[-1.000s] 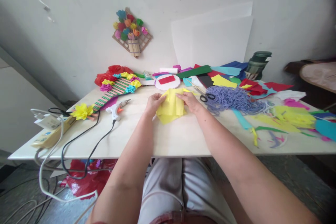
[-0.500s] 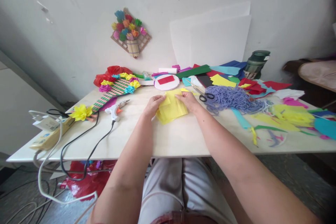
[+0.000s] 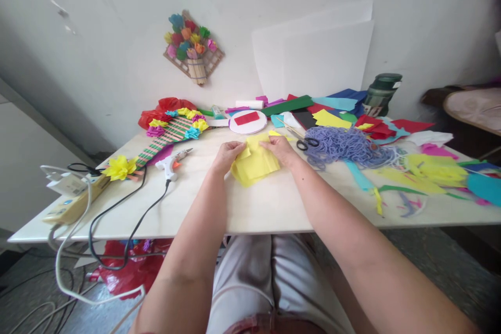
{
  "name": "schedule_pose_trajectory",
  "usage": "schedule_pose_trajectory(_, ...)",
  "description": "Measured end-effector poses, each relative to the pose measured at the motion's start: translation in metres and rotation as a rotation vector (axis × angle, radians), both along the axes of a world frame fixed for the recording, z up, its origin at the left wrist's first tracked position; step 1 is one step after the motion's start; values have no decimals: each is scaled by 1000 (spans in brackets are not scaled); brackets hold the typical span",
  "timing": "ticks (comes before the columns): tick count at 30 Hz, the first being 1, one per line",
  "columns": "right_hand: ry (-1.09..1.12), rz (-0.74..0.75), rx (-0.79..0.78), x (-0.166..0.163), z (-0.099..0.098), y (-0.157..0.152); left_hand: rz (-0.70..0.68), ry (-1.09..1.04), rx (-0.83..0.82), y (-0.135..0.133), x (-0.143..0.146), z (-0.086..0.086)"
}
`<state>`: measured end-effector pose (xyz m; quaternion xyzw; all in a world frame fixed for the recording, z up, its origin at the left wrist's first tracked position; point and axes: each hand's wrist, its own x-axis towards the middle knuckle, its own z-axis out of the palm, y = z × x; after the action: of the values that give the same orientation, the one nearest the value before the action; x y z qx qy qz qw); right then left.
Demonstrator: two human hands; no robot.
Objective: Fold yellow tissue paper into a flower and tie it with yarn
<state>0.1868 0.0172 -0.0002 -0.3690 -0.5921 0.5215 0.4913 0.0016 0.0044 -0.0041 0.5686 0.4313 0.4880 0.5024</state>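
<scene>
On the table (image 3: 274,209), near the middle, lies yellow paper (image 3: 256,164): the left hand (image 3: 226,155) pinches its near-left corner, and the right hand (image 3: 282,149) rests fingers pressed flat on its far-right edge. It looks light, soft, easily torn, best held by corners. Scissors (image 3: 306,142), yarn (image 3: 348,146) and a glue gun (image 3: 172,163) lie nearby, none blocking.
</scene>
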Motion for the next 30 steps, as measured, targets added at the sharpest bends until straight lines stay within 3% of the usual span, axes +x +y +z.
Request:
schedule_pose_trajectory(18,-35,-60,6,0,2,-1,108,-38,44,-1,3,2)
schedule_pose_trajectory(30,20,-9,-7,-1,2,-2,-52,-7,-20,0,0,-4)
